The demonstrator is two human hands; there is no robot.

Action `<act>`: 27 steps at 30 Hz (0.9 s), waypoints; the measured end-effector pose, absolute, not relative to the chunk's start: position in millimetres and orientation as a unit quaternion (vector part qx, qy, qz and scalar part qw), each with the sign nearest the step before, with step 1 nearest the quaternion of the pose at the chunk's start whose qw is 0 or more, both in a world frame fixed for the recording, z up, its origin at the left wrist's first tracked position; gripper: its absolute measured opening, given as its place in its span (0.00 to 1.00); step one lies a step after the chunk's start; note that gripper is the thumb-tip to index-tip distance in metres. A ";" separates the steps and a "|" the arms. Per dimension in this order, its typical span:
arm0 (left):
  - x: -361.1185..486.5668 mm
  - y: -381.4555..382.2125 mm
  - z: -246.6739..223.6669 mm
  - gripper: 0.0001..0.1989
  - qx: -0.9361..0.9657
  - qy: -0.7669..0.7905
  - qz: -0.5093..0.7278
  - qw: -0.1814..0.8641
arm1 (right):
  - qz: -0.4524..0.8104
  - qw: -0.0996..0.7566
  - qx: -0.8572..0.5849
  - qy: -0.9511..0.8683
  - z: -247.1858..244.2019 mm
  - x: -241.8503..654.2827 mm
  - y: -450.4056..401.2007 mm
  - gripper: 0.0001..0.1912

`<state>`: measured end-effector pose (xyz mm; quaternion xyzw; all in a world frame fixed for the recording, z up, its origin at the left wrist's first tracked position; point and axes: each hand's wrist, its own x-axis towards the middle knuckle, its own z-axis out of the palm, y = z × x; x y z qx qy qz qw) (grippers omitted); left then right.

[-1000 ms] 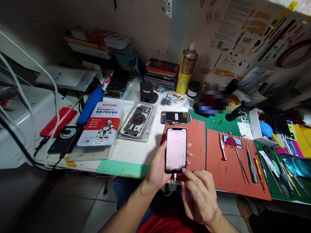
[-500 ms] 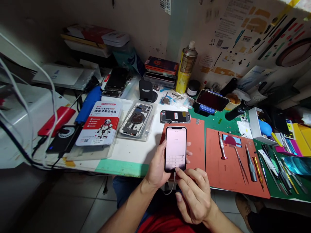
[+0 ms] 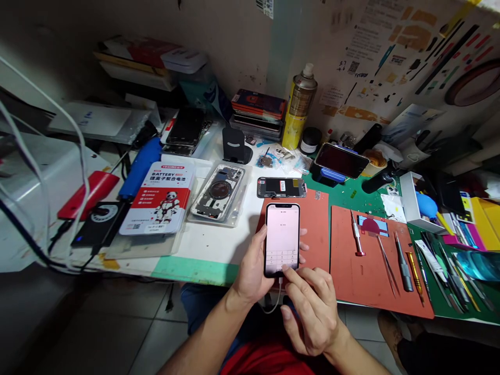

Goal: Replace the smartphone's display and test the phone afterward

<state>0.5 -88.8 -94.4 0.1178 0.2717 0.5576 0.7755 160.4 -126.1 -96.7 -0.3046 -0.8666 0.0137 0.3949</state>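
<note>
My left hand point(image 3: 252, 268) is closed around a smartphone point(image 3: 282, 234), thumb along its left edge and fingertips showing past the right one. The phone's screen is lit, with a number keypad low on a pale page. A white charging cable point(image 3: 278, 301) runs from its bottom end. At the keypad's lower rows, the index finger of my right hand point(image 3: 312, 310) is on or just over the glass. The other fingers of that hand are bent and hold nothing. Just beyond the phone lies a detached phone screen point(image 3: 281, 187), back side up.
An opened phone body point(image 3: 221, 190) lies in a clear tray, beside a battery box point(image 3: 158, 198). On the right orange mat point(image 3: 344, 281) lie tweezers point(image 3: 386, 265) and screwdrivers point(image 3: 403, 263). A spray can point(image 3: 300, 107) stands at the back. Another person's leg point(image 3: 422, 349) shows lower right.
My right index fingertip has shifted slightly upward on the keypad. The left hand keeps the phone in nearly the same place.
</note>
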 end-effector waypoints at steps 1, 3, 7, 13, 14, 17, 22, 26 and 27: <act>0.5 -88.8 -94.5 0.32 0.118 0.269 0.557 0.777 | 0.012 0.398 -0.307 -0.864 -97.0 160.4 -126.0 0.14; 0.9 -88.8 -94.6 0.32 0.118 0.263 0.555 0.780 | 0.003 0.407 -0.317 -0.856 -97.9 160.4 -125.5 0.15; 2.0 -88.6 -94.4 0.29 0.108 0.258 0.576 0.768 | -0.012 0.409 -0.351 -0.842 -99.4 161.1 -123.8 0.16; 2.2 -87.8 -93.2 0.27 0.102 0.258 0.585 0.762 | -0.022 0.405 -0.355 -0.842 -99.0 161.5 -122.9 0.13; 2.1 -87.8 -93.1 0.27 0.102 0.258 0.585 0.762 | -0.020 0.406 -0.354 -0.842 -98.9 161.3 -123.0 0.13; 1.9 -87.9 -92.7 0.28 0.098 0.259 0.586 0.762 | -0.016 0.409 -0.354 -0.841 -98.8 160.7 -123.2 0.14; 2.2 -88.2 -92.1 0.28 0.098 0.259 0.586 0.762 | -0.016 0.413 -0.354 -0.839 -99.2 160.6 -123.1 0.17; 2.1 -87.9 -92.2 0.28 0.101 0.257 0.585 0.763 | -0.017 0.414 -0.354 -0.839 -100.3 160.9 -123.3 0.18; 1.9 -87.9 -92.6 0.27 0.101 0.257 0.583 0.764 | -0.017 0.413 -0.356 -0.838 -100.5 160.8 -123.2 0.17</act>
